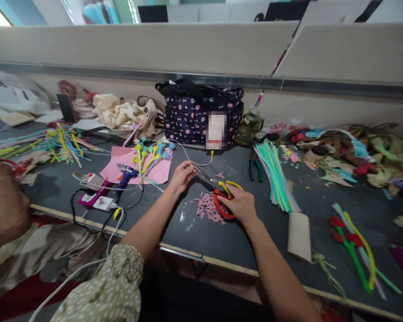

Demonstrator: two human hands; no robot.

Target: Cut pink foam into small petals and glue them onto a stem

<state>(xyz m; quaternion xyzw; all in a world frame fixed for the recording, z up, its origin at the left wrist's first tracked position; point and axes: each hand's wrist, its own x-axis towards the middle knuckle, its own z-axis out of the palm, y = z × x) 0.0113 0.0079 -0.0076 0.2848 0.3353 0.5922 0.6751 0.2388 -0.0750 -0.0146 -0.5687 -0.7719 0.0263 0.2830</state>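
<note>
My right hand point(241, 203) grips a pair of scissors point(218, 203) by its handles, one red and one yellow, with the blades pointing up and to the left. My left hand point(184, 176) is closed in a pinch close to the blade tips; what it holds is too small to make out. Below the blades, a pile of small pink cut pieces point(206, 208) is scattered on the dark table point(221, 246). A few more pink bits point(219, 175) lie just beyond the scissors.
Behind stands a polka-dot bag point(184, 118), beside a green bottle point(250, 125). Pliers point(255, 165) and a bundle of pipe cleaners point(275, 179) lie right. At left are a pink sheet point(116, 163), a blue glue gun point(126, 176), power cords and another person's arm point(8, 201).
</note>
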